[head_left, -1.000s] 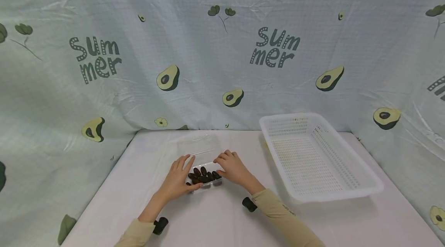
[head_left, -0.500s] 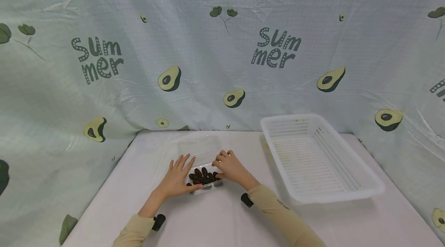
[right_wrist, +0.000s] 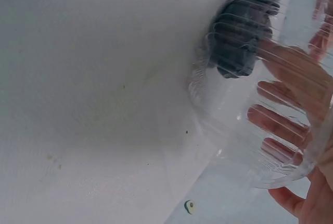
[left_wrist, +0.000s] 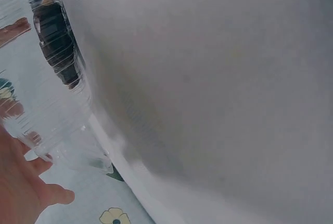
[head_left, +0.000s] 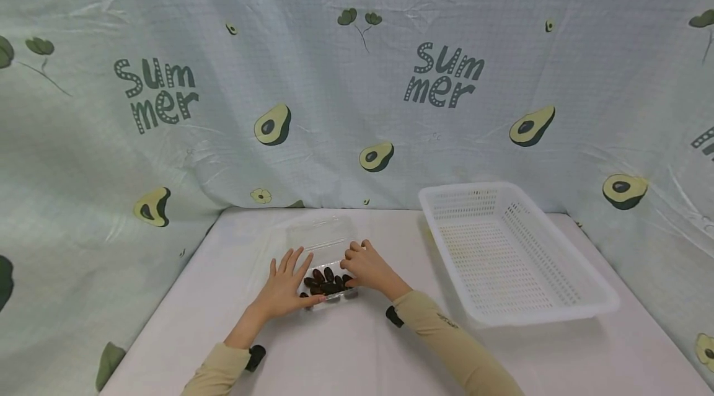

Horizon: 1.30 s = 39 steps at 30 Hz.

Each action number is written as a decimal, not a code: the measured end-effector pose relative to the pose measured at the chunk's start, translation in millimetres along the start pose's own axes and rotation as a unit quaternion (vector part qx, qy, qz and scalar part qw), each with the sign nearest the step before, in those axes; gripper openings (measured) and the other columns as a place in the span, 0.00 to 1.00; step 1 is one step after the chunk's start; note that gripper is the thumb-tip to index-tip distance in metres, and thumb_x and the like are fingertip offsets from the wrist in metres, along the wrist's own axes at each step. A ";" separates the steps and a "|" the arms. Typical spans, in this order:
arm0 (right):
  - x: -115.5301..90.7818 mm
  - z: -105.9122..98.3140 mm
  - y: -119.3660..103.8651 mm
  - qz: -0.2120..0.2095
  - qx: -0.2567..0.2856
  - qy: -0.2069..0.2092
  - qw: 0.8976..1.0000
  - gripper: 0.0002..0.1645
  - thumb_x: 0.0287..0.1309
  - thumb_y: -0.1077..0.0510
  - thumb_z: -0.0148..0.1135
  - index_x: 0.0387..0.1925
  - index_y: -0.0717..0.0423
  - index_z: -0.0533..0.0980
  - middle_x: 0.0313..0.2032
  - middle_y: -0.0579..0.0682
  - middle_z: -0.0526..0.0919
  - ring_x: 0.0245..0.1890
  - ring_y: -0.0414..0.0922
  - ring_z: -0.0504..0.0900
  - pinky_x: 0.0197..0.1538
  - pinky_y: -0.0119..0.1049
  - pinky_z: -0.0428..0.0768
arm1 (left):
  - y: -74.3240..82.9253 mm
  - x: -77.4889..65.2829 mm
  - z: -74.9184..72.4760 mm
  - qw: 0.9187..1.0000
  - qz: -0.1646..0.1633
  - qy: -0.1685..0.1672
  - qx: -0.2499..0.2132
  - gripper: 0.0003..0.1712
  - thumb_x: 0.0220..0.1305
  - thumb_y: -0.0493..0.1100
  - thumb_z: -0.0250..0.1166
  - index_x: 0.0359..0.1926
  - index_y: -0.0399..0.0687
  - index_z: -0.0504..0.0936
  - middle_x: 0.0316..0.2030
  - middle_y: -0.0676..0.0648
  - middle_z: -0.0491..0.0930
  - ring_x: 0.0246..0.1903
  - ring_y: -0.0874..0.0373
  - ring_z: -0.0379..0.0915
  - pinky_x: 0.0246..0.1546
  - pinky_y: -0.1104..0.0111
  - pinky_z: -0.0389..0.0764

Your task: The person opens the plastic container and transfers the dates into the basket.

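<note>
A clear box (head_left: 341,297) sits on the worktop (head_left: 334,356), left of the middle, its lid (head_left: 321,233) laid back toward the far edge. Dark oval fruits (head_left: 330,288) lie inside it. The left hand (head_left: 283,289) is at the box's left end, fingers spread and fairly straight, the thumb along the near side. The right hand (head_left: 368,268) is over the right end, its fingers bent and slightly apart, the thumb close to the fruits; whether it pinches one cannot be told. A white basket (head_left: 491,259) stands by the worktop's far right corner, well apart from the box. A printed sheet (head_left: 334,80) hangs behind the far edge.
</note>
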State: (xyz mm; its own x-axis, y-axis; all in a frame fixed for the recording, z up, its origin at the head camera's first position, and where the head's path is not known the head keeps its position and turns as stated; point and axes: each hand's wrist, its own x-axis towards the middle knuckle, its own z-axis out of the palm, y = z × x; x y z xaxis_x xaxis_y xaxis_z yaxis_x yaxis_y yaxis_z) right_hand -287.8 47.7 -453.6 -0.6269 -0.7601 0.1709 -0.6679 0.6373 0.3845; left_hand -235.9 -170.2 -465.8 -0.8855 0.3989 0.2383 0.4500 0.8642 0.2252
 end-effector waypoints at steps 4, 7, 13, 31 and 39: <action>1.6 3.0 0.2 -0.003 -0.008 -0.002 1.000 0.20 0.40 0.33 0.62 0.32 0.38 0.80 0.32 0.37 0.78 0.38 0.39 0.70 0.46 0.38 0.68 | -1.0 -0.4 2.7 1.000 -0.003 -0.001 0.006 0.53 0.46 0.69 0.59 0.67 0.44 0.55 0.66 0.36 0.51 0.65 0.36 0.43 0.57 0.35 0.46; 3.0 5.4 0.6 -0.005 -0.015 0.000 1.000 0.20 0.40 0.32 0.61 0.29 0.38 0.80 0.31 0.37 0.78 0.37 0.39 0.70 0.45 0.37 0.67 | -1.6 -0.5 3.8 1.000 -0.005 -0.002 0.010 0.52 0.47 0.68 0.59 0.67 0.45 0.54 0.66 0.36 0.51 0.66 0.37 0.43 0.57 0.35 0.45; 5.1 7.2 -0.1 -0.006 -0.026 -0.015 1.000 0.20 0.40 0.31 0.61 0.29 0.38 0.80 0.31 0.37 0.78 0.37 0.38 0.70 0.47 0.39 0.68 | -2.7 -0.3 5.3 1.000 -0.001 0.006 0.013 0.52 0.47 0.69 0.59 0.67 0.47 0.54 0.66 0.37 0.51 0.65 0.37 0.44 0.56 0.35 0.46; 7.2 5.4 -3.6 -0.009 0.010 -0.010 1.000 0.13 0.42 0.42 0.66 0.32 0.38 0.78 0.30 0.36 0.82 0.37 0.39 0.71 0.53 0.44 0.68 | -0.7 -3.0 2.6 1.000 0.009 0.000 0.024 0.52 0.48 0.71 0.56 0.67 0.47 0.55 0.66 0.35 0.50 0.65 0.34 0.44 0.55 0.34 0.47; 4.9 3.9 -2.0 -0.023 -0.029 0.062 0.997 0.09 0.46 0.46 0.65 0.32 0.38 0.77 0.28 0.37 0.80 0.35 0.39 0.71 0.50 0.41 0.70 | 1.3 -1.4 -0.8 0.999 0.007 -0.009 0.042 0.52 0.48 0.72 0.54 0.66 0.45 0.56 0.65 0.35 0.52 0.64 0.34 0.45 0.55 0.33 0.47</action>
State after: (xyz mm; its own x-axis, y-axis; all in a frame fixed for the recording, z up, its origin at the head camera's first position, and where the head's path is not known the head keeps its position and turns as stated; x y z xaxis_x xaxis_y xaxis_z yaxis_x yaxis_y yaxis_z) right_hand -291.1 43.1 -457.1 -0.5393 -0.8003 0.2621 -0.6682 0.5960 0.4452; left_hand -234.0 -169.9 -465.1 -0.8811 0.4169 0.2234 0.4525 0.8804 0.1418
